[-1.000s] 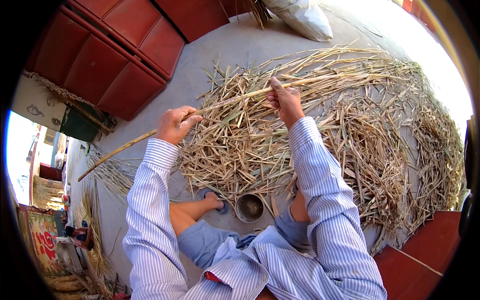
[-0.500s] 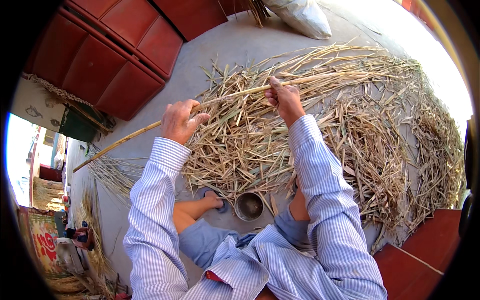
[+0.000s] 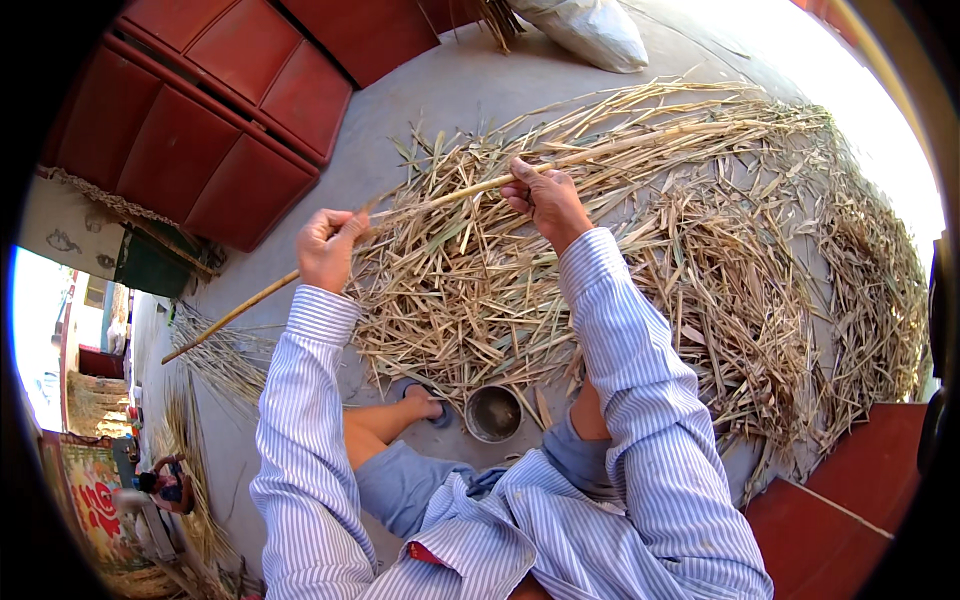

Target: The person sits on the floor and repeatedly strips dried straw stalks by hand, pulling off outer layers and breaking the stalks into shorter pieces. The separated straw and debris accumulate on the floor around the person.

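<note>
A long dry reed-like stalk (image 3: 455,195) runs slantwise in front of me, its lower end to the left and its far part above the leaf pile. My left hand (image 3: 328,250) is closed round the stalk left of the middle. At its fingertips a thin bit of dry husk (image 3: 376,204) sticks up, blurred. Farther right, my right hand (image 3: 547,205) pinches the same stalk between thumb and fingers. Beneath both hands spreads a wide heap of dry leaf strips (image 3: 450,300), tan with some green.
By my foot stands a metal bowl (image 3: 494,413). Thin stalks (image 3: 215,350) lie on the floor at left. Red panels (image 3: 190,130) stand at upper left, a white sack (image 3: 590,30) at the far side. Another person (image 3: 170,487) is at lower left.
My left hand has slid slightly left and its thumb has closed in against the fingers. A blurred husk piece now shows at its fingertips. The right hand keeps its pinch.
</note>
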The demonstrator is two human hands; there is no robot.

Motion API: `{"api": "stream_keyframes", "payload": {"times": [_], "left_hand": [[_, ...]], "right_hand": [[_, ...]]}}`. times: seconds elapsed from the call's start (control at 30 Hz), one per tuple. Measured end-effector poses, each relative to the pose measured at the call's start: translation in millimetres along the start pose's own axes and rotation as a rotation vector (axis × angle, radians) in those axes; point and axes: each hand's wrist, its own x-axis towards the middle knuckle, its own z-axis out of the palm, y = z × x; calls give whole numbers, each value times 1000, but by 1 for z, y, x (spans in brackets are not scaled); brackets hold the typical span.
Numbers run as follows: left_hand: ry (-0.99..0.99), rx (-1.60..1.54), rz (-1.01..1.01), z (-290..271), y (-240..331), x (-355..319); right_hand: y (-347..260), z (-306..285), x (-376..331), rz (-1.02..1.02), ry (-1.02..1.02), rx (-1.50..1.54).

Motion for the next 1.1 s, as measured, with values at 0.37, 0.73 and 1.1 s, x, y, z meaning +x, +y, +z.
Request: {"api": "stream_keyframes", "payload": {"times": [0.37, 0.73, 1.1], "left_hand": [[88, 944, 487, -34, 33, 19], [43, 301, 368, -9, 22, -3], [-167, 768, 676, 32, 36, -8]], "right_hand": [[-3, -7, 7, 18, 112, 21], [-8, -5, 2, -40, 140, -9], [15, 22, -10, 64, 19, 52]]}}
